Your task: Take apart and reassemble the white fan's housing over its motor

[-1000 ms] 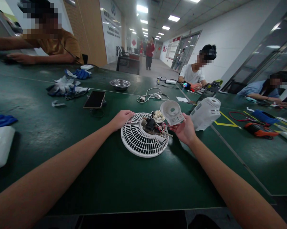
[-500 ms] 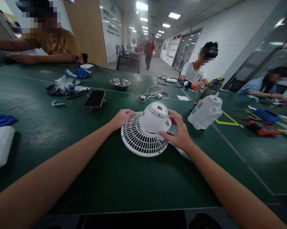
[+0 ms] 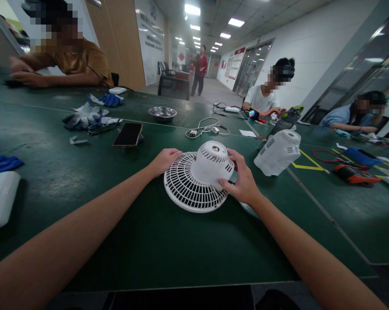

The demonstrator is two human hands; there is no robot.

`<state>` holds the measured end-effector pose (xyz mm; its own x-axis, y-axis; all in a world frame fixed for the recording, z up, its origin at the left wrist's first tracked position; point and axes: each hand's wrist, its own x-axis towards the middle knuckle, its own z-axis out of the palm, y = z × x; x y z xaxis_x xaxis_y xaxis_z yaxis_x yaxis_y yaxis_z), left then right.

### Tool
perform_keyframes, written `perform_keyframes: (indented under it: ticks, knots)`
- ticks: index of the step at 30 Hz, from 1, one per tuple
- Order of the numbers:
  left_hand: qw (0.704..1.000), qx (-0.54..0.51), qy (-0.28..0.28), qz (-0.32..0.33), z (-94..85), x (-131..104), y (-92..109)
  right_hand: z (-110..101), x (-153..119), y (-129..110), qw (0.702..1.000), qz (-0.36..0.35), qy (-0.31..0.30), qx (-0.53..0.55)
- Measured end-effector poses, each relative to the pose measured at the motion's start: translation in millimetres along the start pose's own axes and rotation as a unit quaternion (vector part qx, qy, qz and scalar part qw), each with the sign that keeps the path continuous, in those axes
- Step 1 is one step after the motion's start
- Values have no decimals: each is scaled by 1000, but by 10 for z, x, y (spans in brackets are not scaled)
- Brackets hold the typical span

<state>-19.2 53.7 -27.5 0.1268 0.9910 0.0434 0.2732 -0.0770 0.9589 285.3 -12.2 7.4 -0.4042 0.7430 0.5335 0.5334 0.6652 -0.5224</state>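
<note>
A round white fan grille lies on the green table in front of me, slats up. On its middle sits a white vented motor cover with a hole in its top. My right hand is closed around the cover's right side, thumb in front and fingers behind. My left hand grips the grille's left rim; its fingertips are partly hidden. Another white slotted housing stands tilted to the right of my right hand.
On the table are a phone, gloves, a metal bowl, a white cable and an orange-and-black tool. A white part lies at far left. Several people are across the table and beyond.
The motor cover has shifted slightly to the right on the grille, my right hand still on it. My left hand stays put. A co-worker's hands at far left have come together.
</note>
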Motion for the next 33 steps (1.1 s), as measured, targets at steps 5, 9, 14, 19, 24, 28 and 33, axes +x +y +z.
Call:
perform_keyframes:
  ticks: [5,9,14,19,24,28,33]
  knots:
    - [1000,5,3,2,2,25,-23,18,16,2,1000,-2,8,-5]
    - [1000,3,-9,8,-10,64,-78,18,11,17,1000,-1,11,-2]
    - [993,92,2,71,-43,36,-71,20,-12,33,1000,10,-2,26]
    - [965,160,-30,205,-23,-107,147,24,7,93,998,32,-38,48]
    - [963,161,-69,206,82,-227,315,14,32,137,995,46,-47,70]
    - [946,187,-81,252,131,-300,354,5,32,125,998,15,-37,46]
    - [914,260,-109,291,177,-379,399,5,19,80,998,-13,-41,48]
